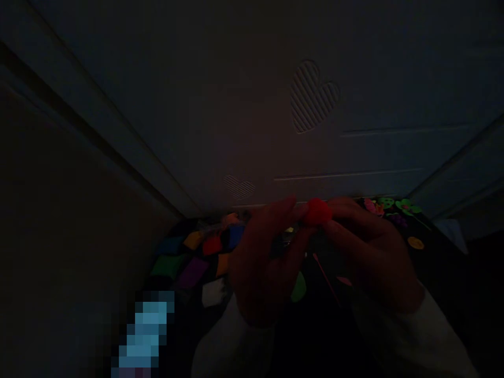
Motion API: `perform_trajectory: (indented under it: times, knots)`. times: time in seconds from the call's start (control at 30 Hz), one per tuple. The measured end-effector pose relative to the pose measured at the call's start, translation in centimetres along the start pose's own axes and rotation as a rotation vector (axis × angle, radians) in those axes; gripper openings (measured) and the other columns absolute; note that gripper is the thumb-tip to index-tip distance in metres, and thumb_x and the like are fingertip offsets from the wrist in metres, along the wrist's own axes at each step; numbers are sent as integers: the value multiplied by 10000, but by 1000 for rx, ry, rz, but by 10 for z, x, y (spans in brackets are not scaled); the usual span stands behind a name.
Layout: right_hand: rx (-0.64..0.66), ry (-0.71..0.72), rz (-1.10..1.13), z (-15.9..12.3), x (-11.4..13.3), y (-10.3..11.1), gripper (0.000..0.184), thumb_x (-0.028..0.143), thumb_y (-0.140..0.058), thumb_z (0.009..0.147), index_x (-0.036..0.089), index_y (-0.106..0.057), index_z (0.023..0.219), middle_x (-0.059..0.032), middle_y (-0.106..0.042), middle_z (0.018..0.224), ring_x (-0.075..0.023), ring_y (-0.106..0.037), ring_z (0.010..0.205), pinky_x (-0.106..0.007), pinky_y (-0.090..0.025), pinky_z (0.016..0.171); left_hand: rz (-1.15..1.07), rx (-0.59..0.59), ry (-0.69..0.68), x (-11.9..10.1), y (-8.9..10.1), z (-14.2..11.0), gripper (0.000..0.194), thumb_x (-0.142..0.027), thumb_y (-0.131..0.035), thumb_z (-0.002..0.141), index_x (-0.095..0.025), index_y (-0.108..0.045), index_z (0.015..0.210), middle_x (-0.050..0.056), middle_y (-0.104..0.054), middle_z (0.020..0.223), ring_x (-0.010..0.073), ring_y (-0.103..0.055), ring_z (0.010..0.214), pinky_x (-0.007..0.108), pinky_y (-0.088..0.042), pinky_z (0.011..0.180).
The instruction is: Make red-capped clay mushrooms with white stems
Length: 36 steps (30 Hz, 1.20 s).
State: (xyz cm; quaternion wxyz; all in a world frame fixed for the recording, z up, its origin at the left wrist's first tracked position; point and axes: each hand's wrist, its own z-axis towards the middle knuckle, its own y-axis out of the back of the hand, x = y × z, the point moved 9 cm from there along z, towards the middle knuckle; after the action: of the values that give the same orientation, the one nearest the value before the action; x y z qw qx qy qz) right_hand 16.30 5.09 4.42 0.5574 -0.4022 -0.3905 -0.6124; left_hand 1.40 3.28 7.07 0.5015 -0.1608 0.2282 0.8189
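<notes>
A bright red lump of modelling clay point(318, 211) is held up between both hands, above a dark surface. The thumb and fingers of my left hand point(263, 262) pinch its left side. From the right, the fingertips of my right hand point(374, 252) press against it. Below the hands lie a green rounded flat piece point(299, 287), partly hidden by my left hand, and a thin pink stick point(326, 278). A small pink piece point(344, 281) rests beside my right hand. The picture is very dark.
Several coloured clay packs lie at left, among them purple point(193, 271), green point(168, 265) and white point(213, 292). Small coloured shapes, including a green flower-like one point(408, 206), and a yellow disc point(416, 242) lie at right. A pale panel with a striped heart point(313, 97) stands behind.
</notes>
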Motion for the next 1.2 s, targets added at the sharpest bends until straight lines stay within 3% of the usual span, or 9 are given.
perform_trajectory:
  times: [0.27, 0.6, 0.97, 1.07, 1.2]
  knots:
    - [45, -33, 34, 0, -3, 0, 119, 263, -646, 813, 310, -737, 875, -7, -612, 884, -125, -562, 746, -241, -448, 586, 5, 115, -6, -2, -5, 7, 356, -119, -713, 733, -237, -620, 1055, -20, -702, 1038, 122, -641, 997, 212, -528, 892]
    - [72, -34, 32, 1, -3, 1, 135, 258, -645, 813, 320, -737, 890, -5, -631, 906, -143, -586, 850, -263, -478, 685, 14, 194, -48, -3, -8, 9, 336, -134, -687, 760, -248, -615, 1068, -10, -699, 1064, 131, -654, 972, 215, -539, 859]
    - [45, -52, 37, 1, -4, 3, 113, 230, -657, 797, 310, -735, 815, 24, -638, 885, -103, -584, 828, -218, -465, 679, 87, 166, -45, -2, -6, 8, 420, -164, -688, 764, -282, -586, 1153, -11, -689, 1050, 151, -641, 999, 227, -547, 847]
    - [19, -37, 0, 2, -2, 4, 114, 226, -662, 788, 308, -736, 817, 23, -638, 870, -99, -581, 792, -213, -458, 631, 92, 188, -76, -5, -6, 9, 353, -165, -695, 755, -267, -620, 1085, -8, -699, 1017, 159, -634, 1022, 231, -545, 851]
    - [28, -25, -54, 2, 0, 4, 125, 219, -650, 791, 302, -737, 824, 13, -642, 879, -111, -586, 803, -233, -466, 644, 83, 192, -9, 2, -5, 10, 250, -199, -683, 774, -255, -645, 1015, -3, -682, 1070, 140, -651, 964, 227, -553, 829]
